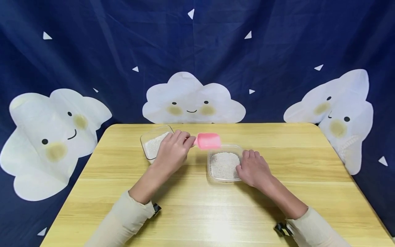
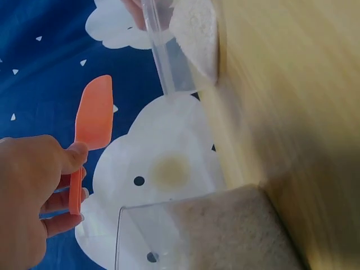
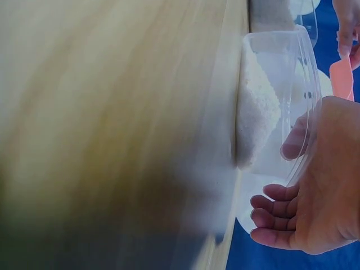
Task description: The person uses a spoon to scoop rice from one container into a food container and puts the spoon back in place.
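My left hand [image 1: 174, 148] pinches the handle of a pink scoop [image 1: 209, 141] between thumb and fingers. The scoop's head points right, raised above the table, and only pink surface shows on it. Beneath and slightly right of it stands a clear plastic container [image 1: 210, 171] with a mound of white rice-like grains [image 1: 224, 164]. My right hand [image 1: 254, 168] grips this container's right wall, the thumb inside the rim and the fingers outside [image 3: 275, 214]. Below my left hand is a second clear container [image 2: 160, 225], which also holds white grains [image 1: 153, 148]; the hand partly covers it in the head view.
Both containers stand on a wood-grain table [image 1: 197, 212], toward its far edge. Behind the table hangs a dark blue cloth [image 1: 216, 44] with smiling white clouds and small white triangles. A black strap piece [image 1: 282, 229] shows near the right sleeve.
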### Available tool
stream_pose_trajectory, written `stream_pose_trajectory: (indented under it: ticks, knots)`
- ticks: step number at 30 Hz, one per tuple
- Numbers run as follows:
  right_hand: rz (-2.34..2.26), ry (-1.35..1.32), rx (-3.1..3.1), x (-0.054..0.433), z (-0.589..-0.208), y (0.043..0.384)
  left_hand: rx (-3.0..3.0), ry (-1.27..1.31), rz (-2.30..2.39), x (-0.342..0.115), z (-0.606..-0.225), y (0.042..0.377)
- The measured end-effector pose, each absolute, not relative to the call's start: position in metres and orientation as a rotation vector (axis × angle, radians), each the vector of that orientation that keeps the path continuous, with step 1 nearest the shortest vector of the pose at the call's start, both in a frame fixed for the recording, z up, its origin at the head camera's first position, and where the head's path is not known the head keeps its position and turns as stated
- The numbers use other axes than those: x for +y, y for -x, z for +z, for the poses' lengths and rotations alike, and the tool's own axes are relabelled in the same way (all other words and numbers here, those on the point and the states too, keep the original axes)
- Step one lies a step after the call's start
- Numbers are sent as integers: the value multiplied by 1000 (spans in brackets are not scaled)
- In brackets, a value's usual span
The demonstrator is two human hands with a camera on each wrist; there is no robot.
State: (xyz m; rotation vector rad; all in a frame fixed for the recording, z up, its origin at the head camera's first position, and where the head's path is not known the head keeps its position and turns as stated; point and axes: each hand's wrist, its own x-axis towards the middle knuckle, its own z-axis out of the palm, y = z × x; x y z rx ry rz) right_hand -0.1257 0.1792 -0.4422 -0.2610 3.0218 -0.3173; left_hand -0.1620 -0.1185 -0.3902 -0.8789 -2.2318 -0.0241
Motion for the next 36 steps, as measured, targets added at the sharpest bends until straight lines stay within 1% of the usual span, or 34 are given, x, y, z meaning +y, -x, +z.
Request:
stream_pose_trajectory:
  ticks: [36]
  knots:
    - [-318, 260, 3006, 179, -446, 126, -2246, 761, -171, -193, -376, 159]
